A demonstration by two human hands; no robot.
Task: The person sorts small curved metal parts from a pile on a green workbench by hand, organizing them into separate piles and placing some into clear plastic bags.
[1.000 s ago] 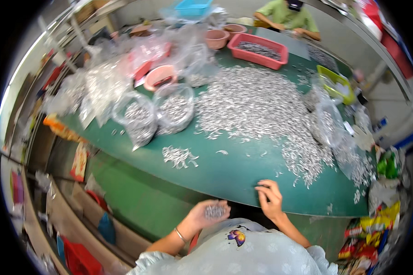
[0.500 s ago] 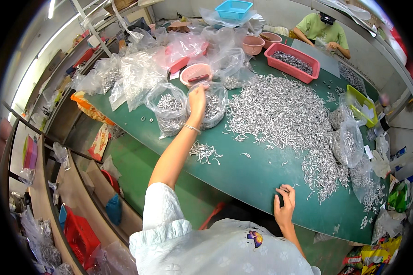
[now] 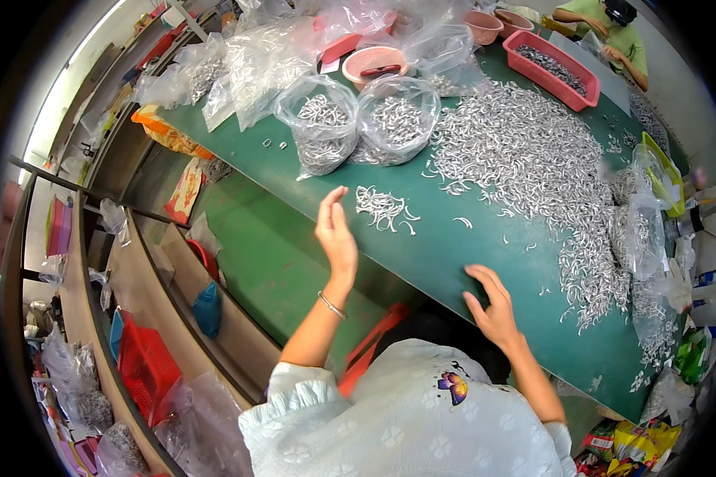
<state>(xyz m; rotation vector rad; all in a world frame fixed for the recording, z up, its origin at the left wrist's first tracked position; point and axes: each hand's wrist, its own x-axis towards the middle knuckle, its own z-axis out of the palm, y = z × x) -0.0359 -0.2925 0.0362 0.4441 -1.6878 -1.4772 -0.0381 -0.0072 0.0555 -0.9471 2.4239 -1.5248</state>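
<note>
My left hand is raised at the near edge of the green table, fingers extended and holding nothing. Just right of its fingertips lies a small heap of curved silver metal pieces. My right hand hovers at the table's near edge, thumb and fingers apart with nothing between them. Beyond my left hand stand two clear plastic bags, a left bag and a right bag, both filled with similar silver pieces. A large spread pile of these pieces covers the table's right half.
A pink tray of darker metal parts stands at the back right, near a person in green. A round pink basket sits behind the bags. Several stuffed plastic bags line the right edge. Shelves rise at the left.
My left hand has drawn back from the right bag toward the table's near edge. My right hand has shifted slightly and its fingers now point up and left. The view has tilted downward.
</note>
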